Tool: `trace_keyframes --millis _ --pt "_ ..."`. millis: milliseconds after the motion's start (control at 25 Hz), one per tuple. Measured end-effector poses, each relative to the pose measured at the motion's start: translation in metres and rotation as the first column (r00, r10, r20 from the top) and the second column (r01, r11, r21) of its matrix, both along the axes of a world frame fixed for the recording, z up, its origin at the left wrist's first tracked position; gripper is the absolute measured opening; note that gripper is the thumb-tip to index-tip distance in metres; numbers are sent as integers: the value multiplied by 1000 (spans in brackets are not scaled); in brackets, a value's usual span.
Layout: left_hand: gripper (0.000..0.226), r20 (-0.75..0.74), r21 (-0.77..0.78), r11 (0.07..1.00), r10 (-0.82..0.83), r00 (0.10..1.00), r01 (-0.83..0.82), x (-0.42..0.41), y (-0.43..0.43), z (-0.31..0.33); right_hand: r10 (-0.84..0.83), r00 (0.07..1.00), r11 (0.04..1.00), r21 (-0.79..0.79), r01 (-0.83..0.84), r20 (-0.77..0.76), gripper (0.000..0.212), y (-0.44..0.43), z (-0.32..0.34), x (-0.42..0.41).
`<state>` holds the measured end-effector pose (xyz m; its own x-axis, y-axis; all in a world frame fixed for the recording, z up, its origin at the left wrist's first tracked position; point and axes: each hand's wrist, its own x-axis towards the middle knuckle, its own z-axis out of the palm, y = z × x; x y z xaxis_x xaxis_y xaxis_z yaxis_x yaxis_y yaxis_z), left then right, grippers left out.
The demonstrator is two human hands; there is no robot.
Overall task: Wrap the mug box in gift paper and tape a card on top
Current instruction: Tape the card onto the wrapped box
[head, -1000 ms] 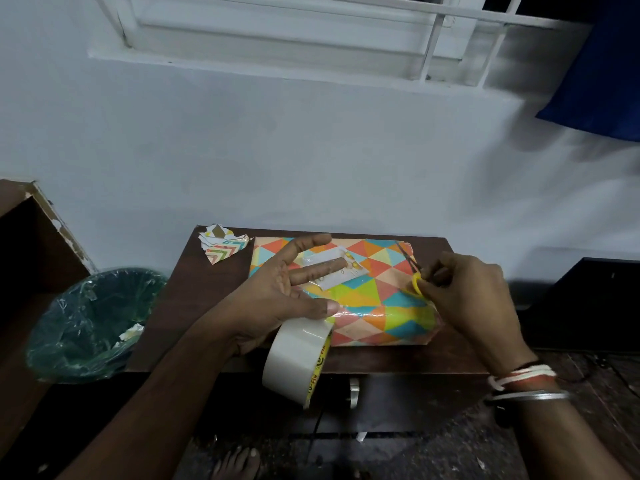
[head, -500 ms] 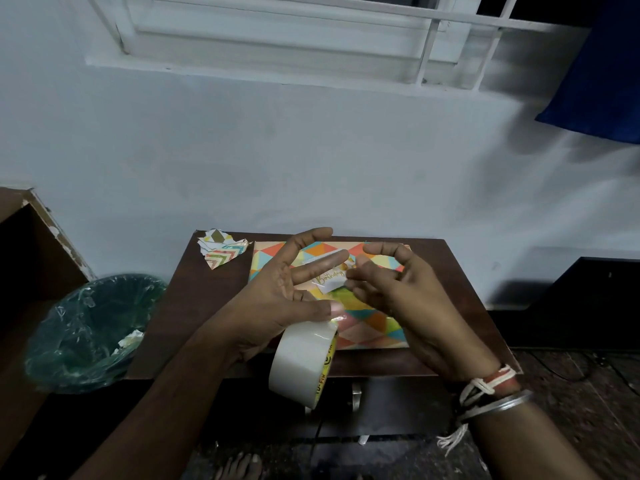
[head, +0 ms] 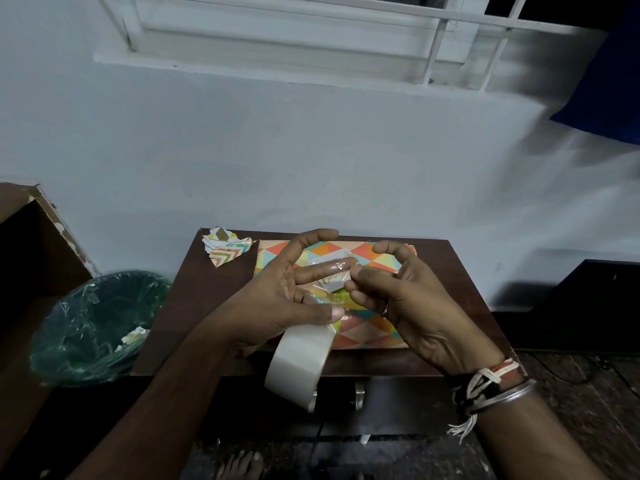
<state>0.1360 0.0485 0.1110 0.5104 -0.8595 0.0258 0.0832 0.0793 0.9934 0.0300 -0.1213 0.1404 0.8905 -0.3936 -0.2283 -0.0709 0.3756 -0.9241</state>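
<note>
One wrapped mug box [head: 367,332], in triangle-patterned paper, lies flat on the dark counter [head: 211,306]. Its long axis runs left to right, and its far edge is close to the wall. One white card [head: 333,283] rests on top of the box, slanted from near left to far right and partly hidden behind a finger.

Both hands are held just above the box. The left hand [head: 284,299] has its two upper fingers straight and spread. The single tape roll [head: 298,365] hangs under it over the counter's near edge, apparently hooked on the lower fingers, though the hold itself is hidden. A clear tape strip [head: 327,298] runs from the roll up toward the right hand [head: 401,303]. The fingers of the right hand are curled, and their tips seem to pinch the strip's free end.

One small heap of paper scraps [head: 227,247] sits at the far left corner of the counter. One bin [head: 86,327] with a green liner stands on the floor to the left.
</note>
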Motion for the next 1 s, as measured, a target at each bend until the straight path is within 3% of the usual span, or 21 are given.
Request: trace_keyframes --millis 160,360,520,600,760,1000 --pt "90 23 19 999 -31 999 31 1 0 0 31 999 954 -297 -32 -9 43 -5 4 -5" --pt "91 74 44 999 -17 997 13 2 1 0 -7 998 924 -382 29 59 42 -2 3 -5" --pt "93 97 46 999 -26 995 22 3 4 -1 -39 994 813 -575 91 102 45 2 17 -9" --pt "89 56 25 998 54 997 -56 8 8 -3 -87 986 804 -574 152 140 46 0 22 -11" --pt "88 -66 -79 979 184 981 -189 22 18 -6 -132 985 897 -410 168 114 46 -2 3 -5" --pt "89 -85 -80 987 131 988 -138 14 20 -4 -83 996 939 -337 72 -20 44 -2 -37 14"
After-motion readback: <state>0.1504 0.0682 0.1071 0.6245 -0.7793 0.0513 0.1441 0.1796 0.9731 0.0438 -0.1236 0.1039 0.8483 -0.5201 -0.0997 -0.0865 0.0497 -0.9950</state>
